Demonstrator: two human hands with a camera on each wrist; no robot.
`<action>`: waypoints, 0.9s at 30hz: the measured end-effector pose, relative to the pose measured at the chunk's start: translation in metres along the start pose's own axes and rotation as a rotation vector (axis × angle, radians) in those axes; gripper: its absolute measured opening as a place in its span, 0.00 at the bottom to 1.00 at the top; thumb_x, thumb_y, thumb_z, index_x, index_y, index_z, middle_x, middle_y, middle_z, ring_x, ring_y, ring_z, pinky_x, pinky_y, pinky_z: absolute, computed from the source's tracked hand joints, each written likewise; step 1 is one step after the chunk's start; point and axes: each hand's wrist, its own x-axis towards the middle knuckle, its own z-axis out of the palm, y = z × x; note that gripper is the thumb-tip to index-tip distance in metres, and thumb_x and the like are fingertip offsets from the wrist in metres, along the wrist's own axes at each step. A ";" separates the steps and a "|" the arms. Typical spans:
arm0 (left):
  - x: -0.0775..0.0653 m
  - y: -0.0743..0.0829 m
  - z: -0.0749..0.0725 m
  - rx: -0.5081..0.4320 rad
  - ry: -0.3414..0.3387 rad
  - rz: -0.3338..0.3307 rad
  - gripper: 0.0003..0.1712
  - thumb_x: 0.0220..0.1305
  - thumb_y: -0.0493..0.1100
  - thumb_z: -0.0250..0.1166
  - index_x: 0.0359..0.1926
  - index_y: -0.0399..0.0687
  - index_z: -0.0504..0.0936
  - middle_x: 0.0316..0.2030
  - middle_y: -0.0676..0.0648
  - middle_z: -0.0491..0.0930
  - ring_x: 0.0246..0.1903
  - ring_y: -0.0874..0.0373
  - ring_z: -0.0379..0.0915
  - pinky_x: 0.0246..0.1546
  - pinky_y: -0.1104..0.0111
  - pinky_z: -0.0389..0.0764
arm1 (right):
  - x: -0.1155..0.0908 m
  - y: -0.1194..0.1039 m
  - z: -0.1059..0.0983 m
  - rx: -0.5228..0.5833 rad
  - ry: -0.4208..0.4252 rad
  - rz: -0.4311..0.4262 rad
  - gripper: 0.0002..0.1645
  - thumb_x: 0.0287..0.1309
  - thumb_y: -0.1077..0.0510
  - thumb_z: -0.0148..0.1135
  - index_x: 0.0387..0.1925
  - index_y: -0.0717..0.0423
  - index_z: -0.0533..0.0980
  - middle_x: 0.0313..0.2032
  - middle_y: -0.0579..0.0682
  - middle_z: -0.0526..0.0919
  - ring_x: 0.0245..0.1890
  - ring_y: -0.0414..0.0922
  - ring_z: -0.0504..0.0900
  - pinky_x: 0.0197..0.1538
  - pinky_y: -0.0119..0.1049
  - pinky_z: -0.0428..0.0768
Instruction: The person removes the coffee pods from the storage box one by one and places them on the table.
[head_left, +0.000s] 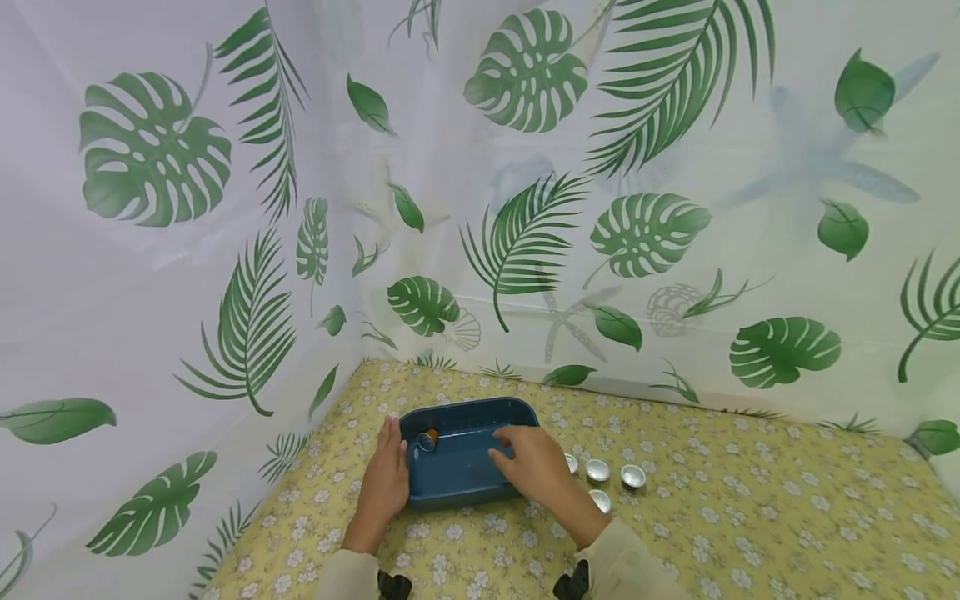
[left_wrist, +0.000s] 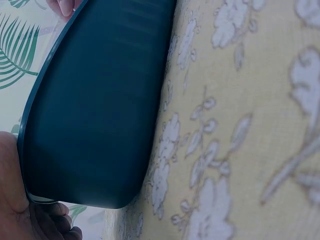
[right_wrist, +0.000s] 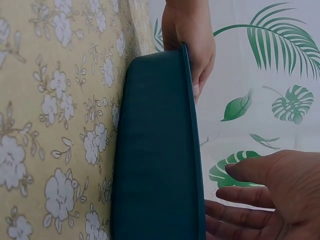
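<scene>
A dark blue rectangular tray [head_left: 472, 500] stands on the floral cloth. My left hand [head_left: 386, 475] holds its left end, with the thumb at the rim and the fingers along the outside. Inside the tray, near its left back corner, a small orange capsule [head_left: 427, 440] with a silver face lies tipped over. Over the tray's right end is my right hand [head_left: 534, 460], its fingers spread and nothing visible between them. In the right wrist view, that hand's fingers [right_wrist: 245, 195] show beside the tray's rim.
Several small round silver-topped capsules [head_left: 597, 471] sit on the yellow floral cloth [head_left: 720, 508] just right of the tray, one partly behind my right hand. White leaf-print curtains [head_left: 450, 250] rise behind and on the left.
</scene>
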 end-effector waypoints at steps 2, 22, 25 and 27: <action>0.000 -0.001 0.000 -0.006 0.000 -0.005 0.31 0.84 0.43 0.42 0.79 0.34 0.49 0.80 0.36 0.41 0.76 0.36 0.45 0.69 0.41 0.60 | 0.002 -0.002 0.003 -0.008 -0.017 -0.008 0.19 0.64 0.51 0.71 0.52 0.55 0.84 0.44 0.53 0.88 0.35 0.44 0.87 0.31 0.37 0.82; -0.001 0.001 -0.003 0.021 -0.003 0.028 0.32 0.85 0.46 0.39 0.79 0.31 0.49 0.79 0.34 0.42 0.76 0.36 0.46 0.69 0.42 0.59 | 0.021 -0.021 0.016 -0.049 -0.158 -0.087 0.22 0.67 0.49 0.68 0.57 0.55 0.83 0.51 0.53 0.86 0.47 0.49 0.85 0.46 0.46 0.84; -0.002 0.000 -0.003 0.025 0.001 0.031 0.33 0.85 0.48 0.38 0.78 0.31 0.50 0.79 0.34 0.43 0.76 0.36 0.47 0.69 0.42 0.60 | 0.025 -0.024 0.018 -0.059 -0.177 -0.107 0.22 0.67 0.49 0.67 0.58 0.55 0.82 0.53 0.53 0.86 0.51 0.50 0.85 0.49 0.47 0.83; -0.002 -0.001 -0.002 0.028 0.003 0.029 0.32 0.85 0.47 0.39 0.79 0.31 0.50 0.79 0.34 0.43 0.75 0.35 0.48 0.69 0.42 0.61 | 0.027 -0.024 0.020 -0.068 -0.200 -0.106 0.23 0.68 0.49 0.67 0.59 0.54 0.81 0.54 0.53 0.85 0.52 0.50 0.84 0.51 0.48 0.83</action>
